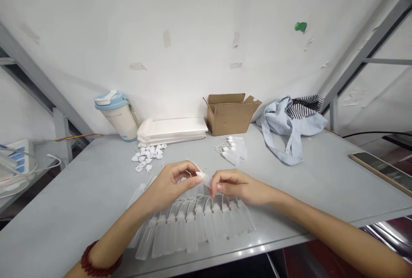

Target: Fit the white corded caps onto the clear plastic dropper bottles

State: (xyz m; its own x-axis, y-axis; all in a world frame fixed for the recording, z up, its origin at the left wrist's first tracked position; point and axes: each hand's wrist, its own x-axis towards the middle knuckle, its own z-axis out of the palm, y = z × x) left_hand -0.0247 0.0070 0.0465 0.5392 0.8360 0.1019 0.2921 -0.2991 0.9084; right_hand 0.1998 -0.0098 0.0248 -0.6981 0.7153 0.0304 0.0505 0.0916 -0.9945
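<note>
My left hand (pixel 177 183) pinches the white cap end of a small translucent bottle (pixel 207 180). From the other side, the fingers of my right hand (pixel 230 185) are closed round the bottle's body. Below both hands, a row of similar translucent bottles (pixel 180 233) with thin white loops lies on the grey table (pixel 289 188). Several small white caps (pixel 149 154) are scattered behind my left hand. Behind my right hand lies a small group of bottles with white tops (pixel 232 151).
Along the wall stand a cream tumbler with a blue lid (pixel 119 117), a stack of white packets (pixel 174 128), an open cardboard box (pixel 230 117) and a light blue cloth bag (pixel 286 119). A phone (pixel 383 170) lies at the right edge.
</note>
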